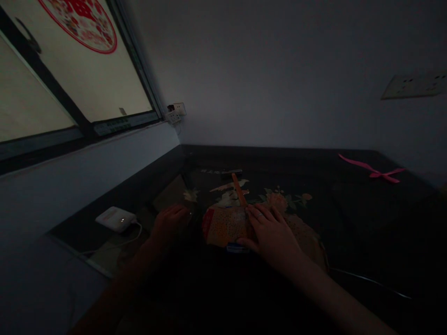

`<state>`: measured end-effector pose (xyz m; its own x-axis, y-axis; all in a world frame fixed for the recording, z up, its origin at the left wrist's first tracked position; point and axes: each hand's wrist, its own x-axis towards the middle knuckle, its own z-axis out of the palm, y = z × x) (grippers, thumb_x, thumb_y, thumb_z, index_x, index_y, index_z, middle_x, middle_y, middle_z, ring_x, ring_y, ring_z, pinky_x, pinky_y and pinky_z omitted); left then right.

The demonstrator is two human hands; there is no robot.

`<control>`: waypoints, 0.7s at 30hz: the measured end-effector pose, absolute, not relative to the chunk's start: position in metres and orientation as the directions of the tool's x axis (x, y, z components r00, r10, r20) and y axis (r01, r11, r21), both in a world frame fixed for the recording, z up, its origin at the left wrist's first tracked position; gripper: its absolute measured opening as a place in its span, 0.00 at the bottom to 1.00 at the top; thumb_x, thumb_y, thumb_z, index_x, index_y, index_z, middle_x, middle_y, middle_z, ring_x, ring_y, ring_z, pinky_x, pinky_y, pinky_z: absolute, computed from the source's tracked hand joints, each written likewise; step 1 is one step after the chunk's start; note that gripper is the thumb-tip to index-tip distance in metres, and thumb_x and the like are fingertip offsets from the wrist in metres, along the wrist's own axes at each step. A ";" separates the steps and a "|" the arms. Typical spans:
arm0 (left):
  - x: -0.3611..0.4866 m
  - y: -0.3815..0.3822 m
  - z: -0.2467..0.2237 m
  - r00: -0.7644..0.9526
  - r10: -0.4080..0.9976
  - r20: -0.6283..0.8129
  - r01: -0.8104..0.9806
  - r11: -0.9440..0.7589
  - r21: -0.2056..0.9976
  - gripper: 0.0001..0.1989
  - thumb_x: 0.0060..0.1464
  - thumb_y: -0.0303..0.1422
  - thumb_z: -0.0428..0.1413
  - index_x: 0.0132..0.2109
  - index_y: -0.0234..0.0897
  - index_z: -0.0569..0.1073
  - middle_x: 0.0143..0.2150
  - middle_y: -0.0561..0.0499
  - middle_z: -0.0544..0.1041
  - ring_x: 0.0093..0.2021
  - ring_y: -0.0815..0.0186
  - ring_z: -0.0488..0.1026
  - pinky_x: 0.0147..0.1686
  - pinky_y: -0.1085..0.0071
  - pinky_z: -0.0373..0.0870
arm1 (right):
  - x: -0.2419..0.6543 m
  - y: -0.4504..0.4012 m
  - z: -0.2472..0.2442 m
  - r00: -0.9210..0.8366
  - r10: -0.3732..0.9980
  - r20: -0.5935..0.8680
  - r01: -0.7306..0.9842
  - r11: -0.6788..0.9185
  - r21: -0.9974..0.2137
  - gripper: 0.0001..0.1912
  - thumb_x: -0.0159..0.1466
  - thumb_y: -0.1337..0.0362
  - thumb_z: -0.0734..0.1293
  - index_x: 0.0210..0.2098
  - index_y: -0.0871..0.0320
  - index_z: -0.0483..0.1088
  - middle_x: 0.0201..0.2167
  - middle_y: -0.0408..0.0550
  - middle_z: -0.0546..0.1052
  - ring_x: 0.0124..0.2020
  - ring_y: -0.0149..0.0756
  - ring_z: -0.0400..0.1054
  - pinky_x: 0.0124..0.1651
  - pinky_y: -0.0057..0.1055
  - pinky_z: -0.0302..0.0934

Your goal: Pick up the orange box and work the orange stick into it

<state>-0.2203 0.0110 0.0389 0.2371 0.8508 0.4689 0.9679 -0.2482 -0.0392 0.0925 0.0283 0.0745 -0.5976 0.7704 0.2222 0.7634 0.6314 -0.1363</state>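
The light is dim and details are hard to see. My right hand (274, 232) lies over a speckled tan piece (225, 225) with a red left end and a blue patch on its near edge, its thumb and fingers spread across the piece's right side. An orange-brown stick (239, 190) points away from the fingertips; its near end is hidden. Under and right of that hand is a larger, rounded tan thing (312, 242) of a kind I cannot make out. My left hand (171, 221), fingers curled, is left of the speckled piece and apart from it; a small glint shows at its fingertips.
A white box-shaped device (116, 219) with a cable lies on the dark table (296, 167) at left. A small dark object (232, 172) is beyond the stick. A pink ribbon-like strip (372, 170) lies at far right. Walls and a window (101, 83) border the table.
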 end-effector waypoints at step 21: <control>-0.232 0.017 0.005 0.203 0.951 0.232 0.962 -0.238 0.134 0.16 0.50 0.24 0.48 0.44 0.41 0.74 0.43 0.49 0.76 0.42 0.63 0.73 0.44 0.66 0.68 | 0.092 0.028 0.073 -0.594 0.774 0.219 0.765 0.628 -0.144 0.35 0.62 0.45 0.56 0.57 0.67 0.62 0.58 0.56 0.64 0.60 0.51 0.53 0.61 0.52 0.44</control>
